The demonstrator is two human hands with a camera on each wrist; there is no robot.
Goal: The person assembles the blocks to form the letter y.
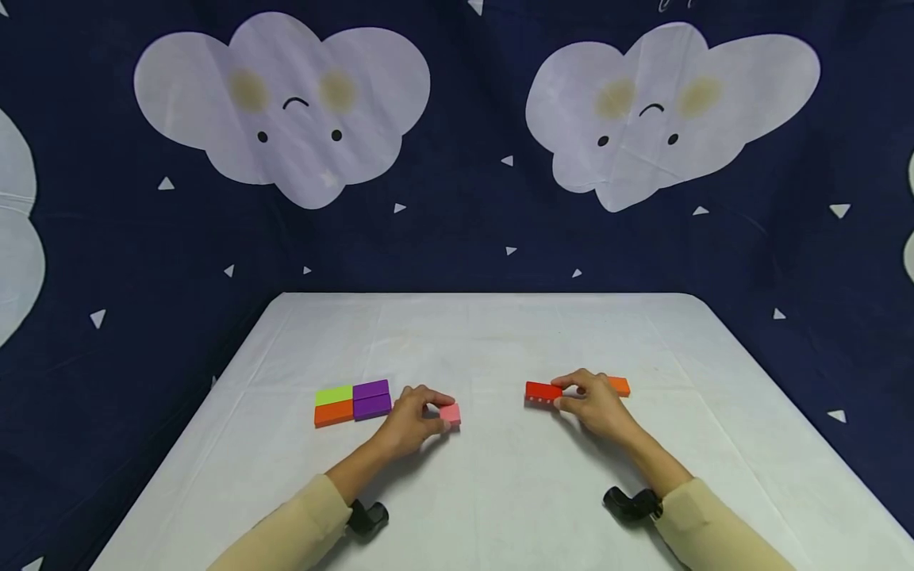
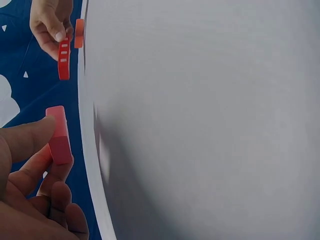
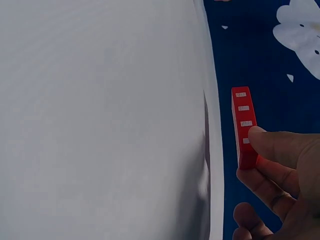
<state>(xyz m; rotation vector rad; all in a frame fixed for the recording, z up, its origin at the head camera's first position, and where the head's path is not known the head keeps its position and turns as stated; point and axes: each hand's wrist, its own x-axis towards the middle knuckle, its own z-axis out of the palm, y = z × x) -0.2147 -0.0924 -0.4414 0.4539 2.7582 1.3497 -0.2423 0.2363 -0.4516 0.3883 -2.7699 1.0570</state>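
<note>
Between the thumb and fingers of my left hand (image 1: pixel 412 420) is a pink block (image 1: pixel 450 414). In the left wrist view its smooth faces (image 2: pixel 61 149) show, with the thumb on one side and fingertips on the other. My right hand (image 1: pixel 596 404) pinches a longer red block (image 1: pixel 543 392) near its right end. A row of small white marks runs along one narrow side of this red block (image 3: pixel 243 115) in the right wrist view. An orange block (image 1: pixel 619 386) lies on the table just behind the right hand, partly hidden by it.
Left of my left hand, a lime green block (image 1: pixel 334 395), an orange block (image 1: pixel 333 412) and two purple blocks (image 1: pixel 372 398) lie together on the white-covered table (image 1: pixel 471 341). A dark blue cloth with clouds (image 1: pixel 457 159) hangs behind. Black wrist cameras (image 1: pixel 367 519) stick out below both hands.
</note>
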